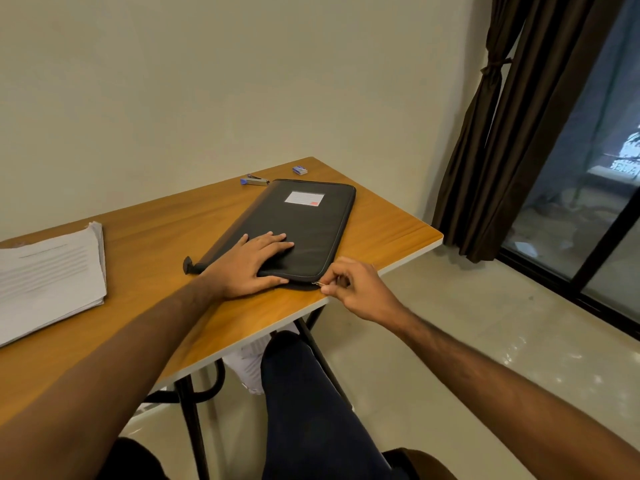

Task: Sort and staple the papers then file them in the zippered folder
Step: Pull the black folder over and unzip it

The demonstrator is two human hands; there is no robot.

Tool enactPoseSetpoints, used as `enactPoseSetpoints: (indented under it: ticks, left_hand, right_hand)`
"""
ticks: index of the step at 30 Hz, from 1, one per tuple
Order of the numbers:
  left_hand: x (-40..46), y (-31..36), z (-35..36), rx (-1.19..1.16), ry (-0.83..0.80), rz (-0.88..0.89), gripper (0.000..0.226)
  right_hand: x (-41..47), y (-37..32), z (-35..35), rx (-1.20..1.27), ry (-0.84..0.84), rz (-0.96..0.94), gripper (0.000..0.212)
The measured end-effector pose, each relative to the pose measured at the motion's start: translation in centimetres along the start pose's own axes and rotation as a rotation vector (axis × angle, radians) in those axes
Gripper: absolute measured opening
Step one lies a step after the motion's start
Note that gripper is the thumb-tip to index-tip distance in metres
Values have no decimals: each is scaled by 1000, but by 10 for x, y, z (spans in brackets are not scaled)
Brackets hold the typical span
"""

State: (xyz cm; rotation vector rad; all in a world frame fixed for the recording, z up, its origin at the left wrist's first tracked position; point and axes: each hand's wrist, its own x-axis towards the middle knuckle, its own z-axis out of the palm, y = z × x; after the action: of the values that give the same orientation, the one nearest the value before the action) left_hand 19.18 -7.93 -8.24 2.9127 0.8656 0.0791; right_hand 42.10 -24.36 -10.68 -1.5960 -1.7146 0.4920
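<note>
A knee in dark trousers (304,403) sits lowest in the view, under the near edge of the wooden desk (145,216), with a white shoe (249,365) just behind it on the pale floor. Both bare forearms reach out from the bottom corners.

The left hand (251,263) lies flat on the near end of the black zippered folder (304,223), fingers straight and spread a little, the thumb running along the folder's near edge. The right hand (353,287) is at the folder's near right corner, its thumb and forefinger pinching the small metal zipper pull (319,283), the other fingers curled in. The folder lies closed on the desk's right half, angled away from the person. It has a white label (304,198) with a small red mark in one corner; the writing on it is too small to read. A short black tab (188,265) sticks out at the folder's near left corner.

A thick stack of printed papers (48,275) rests on the left side of the desk, well apart from the folder; its lines of text are blurred and unreadable. Beyond the folder's far end lie a silver stapler with blue trim (255,181) and a small blue box of staples (300,170). A dark brown curtain (502,133) hangs tied back beside a glass sliding door (595,188) on the right.
</note>
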Motion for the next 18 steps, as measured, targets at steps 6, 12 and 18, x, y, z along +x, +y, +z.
enactPoseSetpoints:
  ticks: [6, 12, 18]
  left_hand:
    - [-7, -12, -22, -159, -64, -69, 84]
    - [8, -40, -38, -309, 51, -558, 60]
    - [22, -44, -43, -662, 63, -752, 83]
  right_hand:
    - [36, -2, -39, 155, 60, 304, 30]
    - [100, -1, -36, 538, 151, 570, 51]
    - [129, 3, -26, 655, 210, 727, 71]
